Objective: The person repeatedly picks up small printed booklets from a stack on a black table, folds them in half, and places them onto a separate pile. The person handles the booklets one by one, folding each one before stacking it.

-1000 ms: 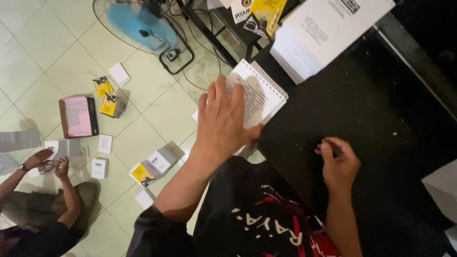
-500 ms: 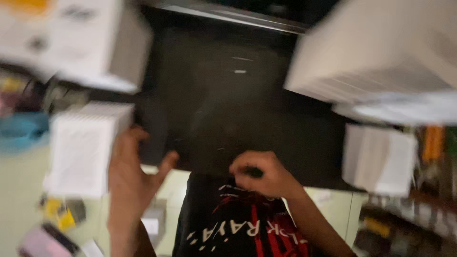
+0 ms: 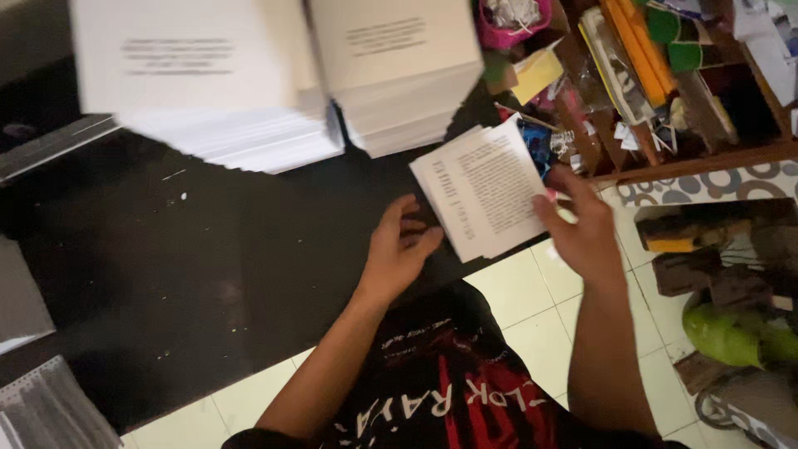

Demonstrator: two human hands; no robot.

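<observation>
A thin stack of white printed sheets [image 3: 486, 187] lies at the right edge of the black mat [image 3: 208, 266]. My right hand [image 3: 586, 229] rests on the stack's right side, fingers spread over the paper. My left hand [image 3: 399, 249] sits on the mat just left of the stack, fingers loosely curled and touching its lower left corner. Two tall stacks of white paper [image 3: 249, 75] stand at the far side of the mat, beyond both hands.
A wooden tray [image 3: 665, 91] crowded with coloured odds and ends stands at the upper right. A pink basket [image 3: 515, 21] sits beside the paper stacks. A green object [image 3: 731, 333] and dark blocks lie on the tiled floor at right. More papers [image 3: 33, 399] sit at lower left.
The view has swung from the left side of the mat to its right side. My hands left the spiral-bound pad and now meet at the small printed stack.
</observation>
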